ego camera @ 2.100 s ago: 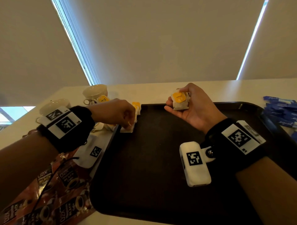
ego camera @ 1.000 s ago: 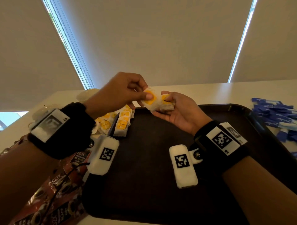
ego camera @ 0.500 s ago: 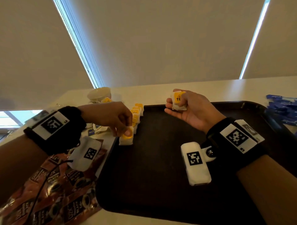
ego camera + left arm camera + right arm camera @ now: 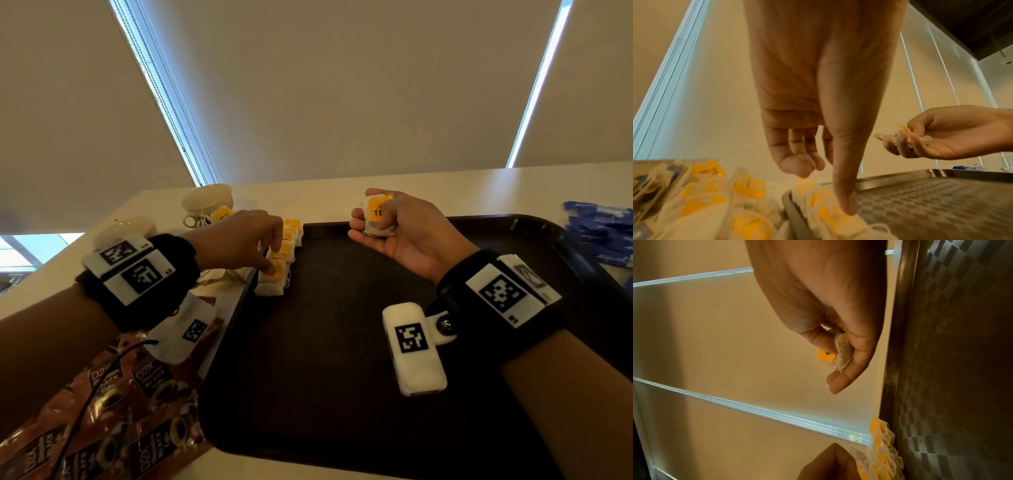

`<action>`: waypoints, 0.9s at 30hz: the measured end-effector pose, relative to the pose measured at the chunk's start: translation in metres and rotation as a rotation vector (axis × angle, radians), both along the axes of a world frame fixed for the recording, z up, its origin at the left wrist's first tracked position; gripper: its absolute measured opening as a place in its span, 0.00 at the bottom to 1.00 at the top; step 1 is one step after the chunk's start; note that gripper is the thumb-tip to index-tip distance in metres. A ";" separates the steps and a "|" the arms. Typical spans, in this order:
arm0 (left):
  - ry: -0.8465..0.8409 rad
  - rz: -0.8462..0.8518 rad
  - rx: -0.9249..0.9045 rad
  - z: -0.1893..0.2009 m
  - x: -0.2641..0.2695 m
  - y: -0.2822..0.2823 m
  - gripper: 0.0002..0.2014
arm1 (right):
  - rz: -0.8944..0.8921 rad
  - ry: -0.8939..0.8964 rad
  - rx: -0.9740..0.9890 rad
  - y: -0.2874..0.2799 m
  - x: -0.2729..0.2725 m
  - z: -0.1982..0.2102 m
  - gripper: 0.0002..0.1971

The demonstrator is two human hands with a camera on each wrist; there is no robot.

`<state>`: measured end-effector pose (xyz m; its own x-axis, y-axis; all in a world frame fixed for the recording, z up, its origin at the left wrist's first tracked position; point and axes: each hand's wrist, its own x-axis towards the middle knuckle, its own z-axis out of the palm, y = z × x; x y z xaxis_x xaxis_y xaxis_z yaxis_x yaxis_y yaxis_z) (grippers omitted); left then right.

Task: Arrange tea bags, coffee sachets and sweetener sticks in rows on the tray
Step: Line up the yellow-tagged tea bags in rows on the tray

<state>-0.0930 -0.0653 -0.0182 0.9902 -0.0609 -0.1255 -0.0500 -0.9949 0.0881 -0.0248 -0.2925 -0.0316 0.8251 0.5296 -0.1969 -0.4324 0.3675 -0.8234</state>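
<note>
A row of white tea bags with yellow tags (image 4: 286,245) (image 4: 884,451) runs along the left edge of the black tray (image 4: 342,359) (image 4: 941,203) (image 4: 941,369). My left hand (image 4: 270,262) (image 4: 824,186) hovers over the row's near end. Its straight thumb presses on the nearest tea bag (image 4: 272,286) (image 4: 840,217), and the other fingers hang loosely curled, holding nothing. My right hand (image 4: 383,226) (image 4: 906,141) (image 4: 838,356) is raised palm-up over the tray's far edge and grips a small bunch of tea bags (image 4: 375,210) (image 4: 841,352).
Loose tea bags (image 4: 715,194) lie on the white counter left of the tray, beside two cups (image 4: 205,202). Brown coffee sachets (image 4: 102,411) lie at the near left. Blue sweetener sticks (image 4: 599,236) are piled right of the tray.
My left hand took a tea bag from my right hand, carried it down to the row's near end and let go; now only its thumb presses on it. My right hand stayed raised.
</note>
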 end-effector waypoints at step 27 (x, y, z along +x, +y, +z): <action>-0.486 -0.164 -0.242 0.024 0.022 -0.078 0.09 | 0.225 -0.031 0.009 0.008 -0.008 0.002 0.28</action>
